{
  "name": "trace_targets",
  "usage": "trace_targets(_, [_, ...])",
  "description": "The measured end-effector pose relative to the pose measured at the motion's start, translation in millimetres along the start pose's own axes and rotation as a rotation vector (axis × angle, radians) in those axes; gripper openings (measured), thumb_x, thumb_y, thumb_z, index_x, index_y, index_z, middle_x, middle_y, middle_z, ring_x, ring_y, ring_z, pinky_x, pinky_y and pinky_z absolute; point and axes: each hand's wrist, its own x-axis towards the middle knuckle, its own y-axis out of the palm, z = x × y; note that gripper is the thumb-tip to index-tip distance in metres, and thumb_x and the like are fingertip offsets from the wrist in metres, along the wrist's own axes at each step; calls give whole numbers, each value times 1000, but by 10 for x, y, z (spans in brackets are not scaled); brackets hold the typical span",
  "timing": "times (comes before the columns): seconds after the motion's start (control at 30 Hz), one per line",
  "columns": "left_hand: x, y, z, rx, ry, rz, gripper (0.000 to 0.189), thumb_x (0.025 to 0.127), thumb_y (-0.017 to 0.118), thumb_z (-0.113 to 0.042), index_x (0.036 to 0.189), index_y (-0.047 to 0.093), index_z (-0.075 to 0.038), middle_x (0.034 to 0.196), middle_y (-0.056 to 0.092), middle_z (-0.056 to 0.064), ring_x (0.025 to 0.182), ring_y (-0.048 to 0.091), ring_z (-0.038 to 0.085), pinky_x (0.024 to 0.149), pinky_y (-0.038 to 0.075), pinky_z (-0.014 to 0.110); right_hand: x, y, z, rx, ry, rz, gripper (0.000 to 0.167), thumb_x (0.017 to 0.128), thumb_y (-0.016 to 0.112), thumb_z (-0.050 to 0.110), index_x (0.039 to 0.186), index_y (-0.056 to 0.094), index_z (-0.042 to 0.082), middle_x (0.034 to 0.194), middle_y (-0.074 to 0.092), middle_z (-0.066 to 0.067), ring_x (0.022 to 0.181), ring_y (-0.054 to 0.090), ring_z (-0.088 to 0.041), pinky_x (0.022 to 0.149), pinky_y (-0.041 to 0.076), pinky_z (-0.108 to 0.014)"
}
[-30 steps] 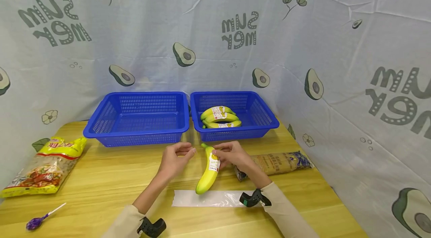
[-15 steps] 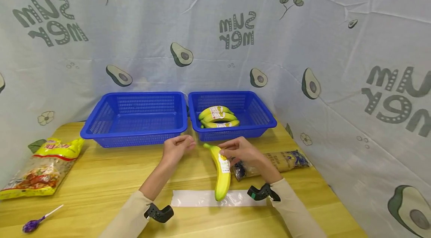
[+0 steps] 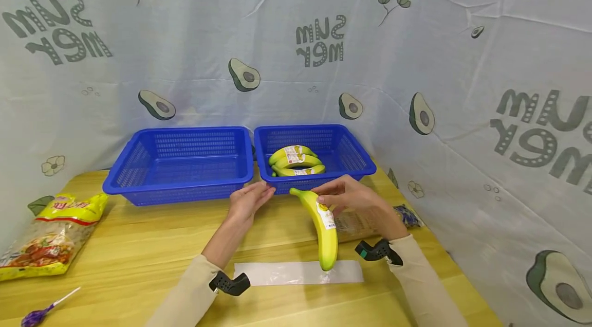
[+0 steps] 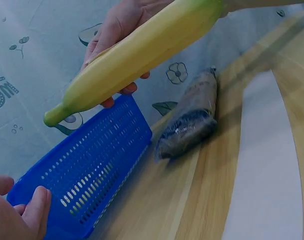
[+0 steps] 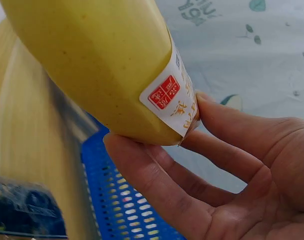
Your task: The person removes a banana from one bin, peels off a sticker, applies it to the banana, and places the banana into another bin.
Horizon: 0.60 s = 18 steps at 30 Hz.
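My right hand (image 3: 358, 199) pinches a yellow banana (image 3: 327, 237) near its upper part, thumb on the white label and fingers behind. The banana hangs tilted above the table, its stem toward the baskets. In the right wrist view, the fingertips press the fruit beside a red-and-white label (image 5: 166, 95). My left hand (image 3: 245, 203) has loosely bent fingers and holds nothing; its fingertips overlap the front left corner of the right blue basket (image 3: 324, 134). Several more labelled bananas (image 3: 296, 158) lie in that basket, at its left side.
A second blue basket (image 3: 185, 196) stands to the left with nothing in it. A long tan packet (image 3: 358, 225) lies partly behind my right hand. A white strip (image 3: 277, 273) crosses the table in front. At the left are a yellow food bag (image 3: 55, 237) and a purple lollipop (image 3: 34, 318).
My right hand has carried the banana rightward and turned it so its lower tip points more to the right. My left hand has moved closer to the right basket's corner.
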Motion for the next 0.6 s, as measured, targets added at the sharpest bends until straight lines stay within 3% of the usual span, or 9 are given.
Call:
trace_targets(0.2, [53, 53, 4, -56, -14, -51, 33, 104, 64, 9, 135, 60, 19, 97, 77, 16, 87, 78, 18, 94, 64, 32, -19, -181, 138, 41, -11, -24, 43, 106, 70, 9, 144, 62, -10, 118, 78, -14, 95, 78, -21, 74, 69, -40])
trace_targets(0.37, [80, 102, 19, -130, -16, -112, 27, 102, 65, 9, 128, 65, 16, 92, 73, 13, 80, 75, 17, 89, 66, 31, 19, -353, 268, 14, 12, -75, 43, 105, 72, 10, 143, 63, -9, 121, 78, -13, 97, 77, -21, 77, 69, -39])
trace_targets(0.6, [128, 188, 53, -231, -32, -184, 8, 99, 69, 11, 102, 67, 3, 91, 69, 10, 78, 73, 17, 84, 67, 33, 115, -616, 428, -66, 27, -136, 41, 108, 69, 14, 143, 65, -6, 117, 79, -10, 96, 76, -21, 81, 68, -41])
